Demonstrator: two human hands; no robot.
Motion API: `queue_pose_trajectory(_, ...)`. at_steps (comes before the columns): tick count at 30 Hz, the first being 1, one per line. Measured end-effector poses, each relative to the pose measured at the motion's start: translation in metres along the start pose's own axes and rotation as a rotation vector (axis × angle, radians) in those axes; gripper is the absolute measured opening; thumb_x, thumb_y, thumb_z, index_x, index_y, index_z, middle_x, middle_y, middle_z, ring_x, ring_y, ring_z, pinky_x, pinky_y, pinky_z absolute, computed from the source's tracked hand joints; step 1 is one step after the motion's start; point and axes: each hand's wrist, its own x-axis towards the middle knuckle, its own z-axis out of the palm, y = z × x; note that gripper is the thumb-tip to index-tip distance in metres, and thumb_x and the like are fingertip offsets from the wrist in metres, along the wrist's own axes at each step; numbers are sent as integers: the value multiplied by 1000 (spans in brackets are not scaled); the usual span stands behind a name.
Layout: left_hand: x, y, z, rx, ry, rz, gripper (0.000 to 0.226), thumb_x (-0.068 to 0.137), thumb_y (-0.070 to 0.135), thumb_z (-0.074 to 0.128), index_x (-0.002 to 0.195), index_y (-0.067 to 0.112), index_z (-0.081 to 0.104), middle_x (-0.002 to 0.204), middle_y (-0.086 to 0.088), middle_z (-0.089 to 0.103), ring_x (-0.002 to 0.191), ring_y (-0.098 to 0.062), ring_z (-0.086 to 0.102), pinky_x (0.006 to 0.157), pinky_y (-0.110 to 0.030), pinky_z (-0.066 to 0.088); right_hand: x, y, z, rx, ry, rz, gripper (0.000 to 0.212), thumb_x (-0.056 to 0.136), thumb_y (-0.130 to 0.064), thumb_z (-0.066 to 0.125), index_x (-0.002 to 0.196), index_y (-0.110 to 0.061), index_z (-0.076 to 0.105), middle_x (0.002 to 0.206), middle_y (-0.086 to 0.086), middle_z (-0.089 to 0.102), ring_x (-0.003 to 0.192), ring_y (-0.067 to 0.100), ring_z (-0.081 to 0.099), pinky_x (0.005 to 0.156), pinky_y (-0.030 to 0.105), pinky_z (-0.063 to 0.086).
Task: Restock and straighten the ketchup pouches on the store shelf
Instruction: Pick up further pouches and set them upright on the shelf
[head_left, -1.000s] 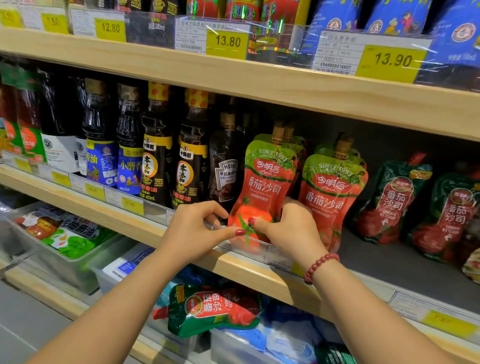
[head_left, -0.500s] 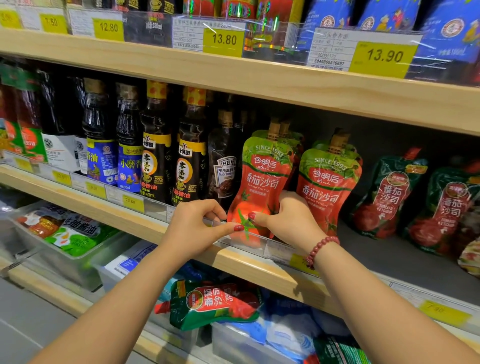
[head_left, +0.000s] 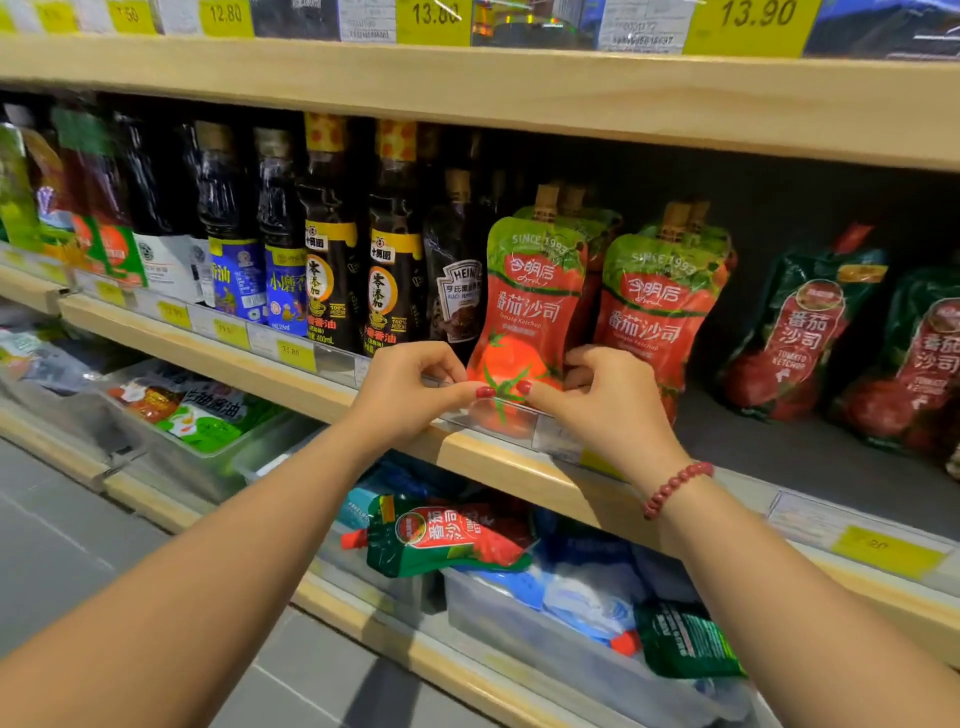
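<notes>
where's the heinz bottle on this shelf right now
In the head view the Heinz bottle stands on the middle shelf, just left of the red ketchup pouch both hands are touching and right of the dark yellow-labelled bottle.

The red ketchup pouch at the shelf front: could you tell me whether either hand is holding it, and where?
Both. The left hand and right hand pinch the front ketchup pouch at its bottom corners, thumbs on the tomato picture.
</notes>
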Motion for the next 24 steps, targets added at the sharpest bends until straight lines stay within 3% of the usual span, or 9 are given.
queue_pose_trajectory(3,-1,-1,1,-11,-13,-20,24,61,50,75,63,28,65,66,19,67,66,6,62,58,-5,43,-11,0,-14,83,96,7,35,71,-31,78,99,-13,67,76,-7,64,68,5,62,71,28,56)
queue_pose_trajectory(6,-3,-3,1,3,16,9,24,64,47,77,60,27,63,63,15,66,67,7,60,58,-6,43,-22,-11,-25,189,137,-58,16,71,-20,79,82,-16,69,69,-5,67,59,3,62,60,19,56)
queue_pose_trajectory(9,-3,-2,1,53,30,38,24,67,43,77,58,30,59,62,15,63,68,5,58,58,-9,43,-44,-26,-7,230,27,-160,11,69,-17,80,75,-17,70,68,-4,68,61,4,63,58,16,53)
queue_pose_trajectory(12,-4,-2,-1,75,22,39,26,70,41,76,56,32,57,62,17,62,70,4,58,63,-17,45,-77,-27,36,86,-217,-215,12,71,-22,76,81,-22,70,73,-6,70,65,4,63,63,19,53)
queue_pose_trajectory(15,-3,-4,-6,76,-28,56,23,74,39,74,58,33,58,66,17,62,73,4,59,69,-24,50,-97,-12,80,-165,-403,-236,33,74,-30,70,106,-24,65,101,-4,68,90,9,62,79,32,52)
queue_pose_trajectory(19,-3,-7,-10,30,-78,76,21,77,36,72,61,34,58,71,17,62,78,2,58,79,-36,53,-91,13,122,-375,-461,-192,69,72,-33,71,133,-20,42,132,3,49,118,20,49,96,37,45)
queue_pose_trajectory(21,-3,-9,-10,20,-77,83,21,77,35,72,62,35,57,73,17,62,80,-2,59,80,-39,53,-83,22,138,-481,-462,-167,82,70,-38,72,139,-18,31,138,5,43,121,23,45,100,38,41)
queue_pose_trajectory(24,-3,-11,-9,7,-70,95,20,77,37,72,64,33,58,74,16,63,83,-8,61,81,-42,53,-76,29,157,-543,-446,-106,85,69,-47,70,138,-19,30,133,5,47,117,24,48,96,37,42)
